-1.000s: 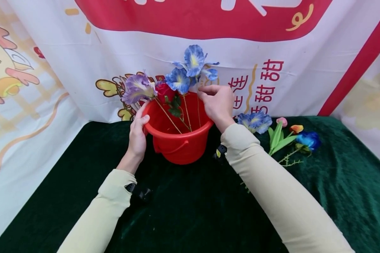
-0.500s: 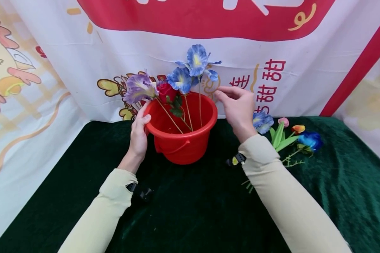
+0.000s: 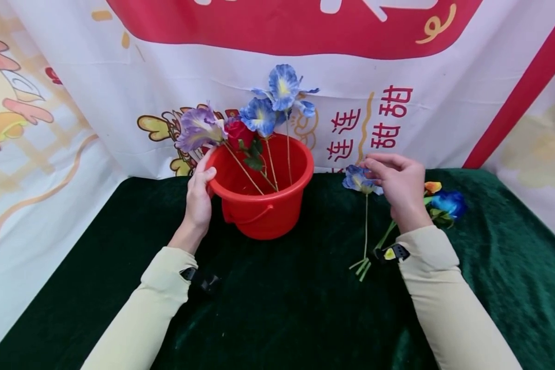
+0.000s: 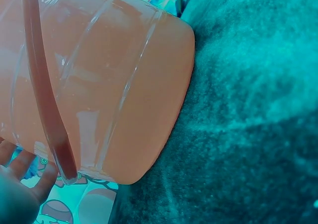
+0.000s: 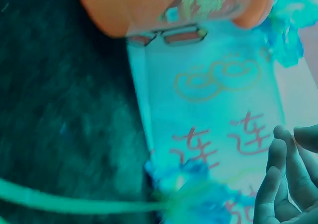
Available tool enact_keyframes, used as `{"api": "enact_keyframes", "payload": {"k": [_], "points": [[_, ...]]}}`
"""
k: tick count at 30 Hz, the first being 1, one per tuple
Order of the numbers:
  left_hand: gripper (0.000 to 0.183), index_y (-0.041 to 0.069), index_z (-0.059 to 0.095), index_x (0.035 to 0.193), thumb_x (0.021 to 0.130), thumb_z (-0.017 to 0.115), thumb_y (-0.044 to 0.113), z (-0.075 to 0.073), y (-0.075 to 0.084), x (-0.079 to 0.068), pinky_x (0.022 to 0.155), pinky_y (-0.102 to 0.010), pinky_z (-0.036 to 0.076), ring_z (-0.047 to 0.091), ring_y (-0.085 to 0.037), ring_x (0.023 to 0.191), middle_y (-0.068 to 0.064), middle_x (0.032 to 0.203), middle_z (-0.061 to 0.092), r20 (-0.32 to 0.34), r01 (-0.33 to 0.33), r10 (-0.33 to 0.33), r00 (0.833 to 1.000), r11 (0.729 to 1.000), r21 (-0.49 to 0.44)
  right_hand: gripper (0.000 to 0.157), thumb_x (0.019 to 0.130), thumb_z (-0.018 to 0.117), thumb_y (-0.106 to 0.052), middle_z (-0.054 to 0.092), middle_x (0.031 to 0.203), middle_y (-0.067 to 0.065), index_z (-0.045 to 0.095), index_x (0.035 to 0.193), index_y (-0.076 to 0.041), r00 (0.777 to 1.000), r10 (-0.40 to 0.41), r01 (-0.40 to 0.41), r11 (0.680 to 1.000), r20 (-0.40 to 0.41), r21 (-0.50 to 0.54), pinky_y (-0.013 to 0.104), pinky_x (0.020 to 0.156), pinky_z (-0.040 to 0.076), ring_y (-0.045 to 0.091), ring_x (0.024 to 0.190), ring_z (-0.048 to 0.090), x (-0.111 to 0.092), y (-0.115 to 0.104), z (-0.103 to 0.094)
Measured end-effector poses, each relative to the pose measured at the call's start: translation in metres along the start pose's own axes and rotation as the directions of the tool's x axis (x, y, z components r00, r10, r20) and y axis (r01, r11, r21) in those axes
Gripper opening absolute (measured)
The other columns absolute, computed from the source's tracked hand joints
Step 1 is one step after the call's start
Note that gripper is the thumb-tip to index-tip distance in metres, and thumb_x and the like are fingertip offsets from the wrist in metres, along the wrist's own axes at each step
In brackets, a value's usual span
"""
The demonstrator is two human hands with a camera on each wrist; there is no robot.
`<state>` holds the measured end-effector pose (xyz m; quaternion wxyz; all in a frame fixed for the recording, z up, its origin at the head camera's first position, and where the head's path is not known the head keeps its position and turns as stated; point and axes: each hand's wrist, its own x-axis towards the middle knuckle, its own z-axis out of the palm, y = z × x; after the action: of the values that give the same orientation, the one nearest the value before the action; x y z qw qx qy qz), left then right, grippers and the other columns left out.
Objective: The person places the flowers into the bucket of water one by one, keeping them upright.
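Observation:
In the head view my left hand (image 3: 199, 200) holds the side of a red bucket (image 3: 265, 213) at its rim, the thumb on the near side; some fingers are hidden behind it. In the left wrist view, fingers (image 4: 44, 179) lie along the bucket wall beside its handle (image 4: 47, 100). A purple iris (image 3: 201, 128), a red rose (image 3: 239, 134) and two blue irises (image 3: 283, 87) stand in the bucket. My right hand (image 3: 400, 187), fingers loosely bent and holding nothing, is over a blue iris (image 3: 358, 180) lying on the table; the right wrist view shows a gap between them.
Beside the right hand lie a blue rose (image 3: 448, 204) and an orange tulip (image 3: 432, 187), partly hidden by the hand. Cut stem ends (image 3: 363, 267) point toward the front. Dark green cloth (image 3: 277, 303) covers the table. A printed white backdrop (image 3: 189, 67) hangs behind the bucket.
My right hand has let go of the blue iris stem in the bucket and moved right and down to the flowers on the table. The left hand stays on the bucket.

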<state>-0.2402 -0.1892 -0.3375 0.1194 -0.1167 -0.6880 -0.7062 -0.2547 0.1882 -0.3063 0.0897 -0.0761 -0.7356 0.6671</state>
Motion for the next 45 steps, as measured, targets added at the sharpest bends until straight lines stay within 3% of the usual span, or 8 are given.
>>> {"api": "enact_keyframes", "payload": {"k": [9, 13, 20, 33, 40, 45], "points": [[0.062, 0.010, 0.022, 0.170, 0.110, 0.029, 0.023, 0.000, 0.000, -0.001, 0.133, -0.049, 0.028, 0.036, -0.025, 0.158, -0.002, 0.174, 0.033, 0.002, -0.003, 0.003, 1.000, 1.000, 0.001, 0.042, 0.099, 0.074, -0.033, 0.076, 0.093, -0.018, 0.073, 0.134, -0.009, 0.991, 0.134, -0.134, 0.991, -0.012, 0.009, 0.019, 0.081, 0.060, 0.006, 0.085, 0.075, 0.010, 0.024, -0.021], [0.063, 0.009, 0.021, 0.170, 0.109, 0.029, 0.023, -0.001, 0.000, -0.001, 0.133, -0.050, 0.027, 0.035, -0.025, 0.158, -0.003, 0.174, 0.033, -0.002, -0.003, 0.003, 1.000, 1.000, 0.000, 0.041, 0.098, 0.075, -0.028, 0.078, 0.093, -0.013, 0.072, 0.133, -0.006, 0.987, 0.157, -0.158, 0.983, 0.022, 0.095, 0.020, 0.080, 0.061, 0.008, 0.083, 0.076, 0.012, 0.027, -0.025], [0.063, 0.009, 0.021, 0.170, 0.109, 0.029, 0.023, 0.001, 0.000, 0.000, 0.133, -0.050, 0.028, 0.036, -0.025, 0.158, -0.003, 0.174, 0.033, 0.008, -0.003, 0.003, 1.000, 1.000, -0.001, 0.036, 0.099, 0.075, -0.027, 0.080, 0.090, -0.013, 0.074, 0.129, -0.007, 0.985, 0.169, -0.173, 0.977, 0.042, 0.126, 0.018, 0.075, 0.061, 0.008, 0.082, 0.077, 0.013, 0.028, -0.032], [0.063, 0.008, 0.021, 0.170, 0.109, 0.029, 0.022, -0.001, 0.001, -0.001, 0.133, -0.050, 0.028, 0.037, -0.025, 0.157, -0.004, 0.174, 0.033, -0.002, -0.005, 0.005, 1.000, 1.000, 0.004, 0.041, 0.100, 0.074, -0.030, 0.080, 0.086, -0.017, 0.071, 0.132, -0.005, 0.973, 0.200, -0.202, 0.979, 0.117, 0.002, 0.018, 0.074, 0.061, 0.005, 0.081, 0.077, 0.016, 0.028, -0.033], [0.063, 0.008, 0.022, 0.170, 0.109, 0.030, 0.022, -0.001, -0.002, 0.001, 0.132, -0.051, 0.029, 0.038, -0.026, 0.156, -0.004, 0.173, 0.035, -0.004, -0.012, 0.012, 1.000, 1.000, -0.006, 0.044, 0.104, 0.067, -0.029, 0.076, 0.084, -0.022, 0.067, 0.140, -0.002, 0.959, 0.231, -0.197, 0.961, 0.167, -0.193, 0.021, 0.085, 0.063, 0.001, 0.085, 0.075, 0.019, 0.037, -0.034], [0.063, 0.009, 0.022, 0.170, 0.109, 0.029, 0.022, -0.002, -0.001, 0.000, 0.132, -0.051, 0.029, 0.038, -0.026, 0.156, -0.003, 0.173, 0.035, 0.000, -0.014, 0.014, 1.000, 1.000, 0.003, 0.041, 0.108, 0.060, -0.019, 0.073, 0.080, -0.024, 0.062, 0.142, 0.004, 0.956, 0.230, -0.176, 0.947, 0.183, -0.270, 0.021, 0.083, 0.063, -0.001, 0.084, 0.074, 0.020, 0.044, -0.030]]}}
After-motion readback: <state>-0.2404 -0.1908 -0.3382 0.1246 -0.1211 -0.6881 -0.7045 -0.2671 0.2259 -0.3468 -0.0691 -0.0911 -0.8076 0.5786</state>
